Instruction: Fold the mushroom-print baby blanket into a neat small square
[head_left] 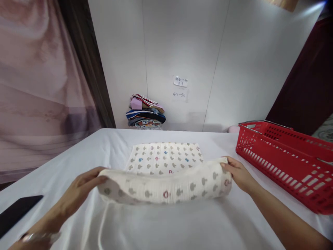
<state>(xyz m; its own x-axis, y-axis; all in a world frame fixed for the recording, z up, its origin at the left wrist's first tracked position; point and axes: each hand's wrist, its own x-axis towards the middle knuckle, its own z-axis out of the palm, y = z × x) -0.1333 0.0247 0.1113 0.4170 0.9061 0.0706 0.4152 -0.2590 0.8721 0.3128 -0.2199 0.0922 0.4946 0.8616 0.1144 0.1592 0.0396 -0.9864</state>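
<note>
A white cloth [166, 185] printed with small grey, red and blue mushroom shapes stretches across the middle of the table. Its near part is folded over and lifted a little, sagging between my hands. The far part lies flat on the table. My left hand [87, 184] pinches the folded part at its left end, thumb and fingers closed on the fabric. At the right end, my right hand [236, 170] grips the upper corner of the same fold. A bracelet circles my left wrist.
A red plastic basket [278, 159] stands on the right side of the white-covered table [166, 229]. Folded fabrics [145, 113] are stacked at the back by the wall. A dark flat object [18, 210] lies at the left edge. Pink curtain fabric [39, 86] hangs at left.
</note>
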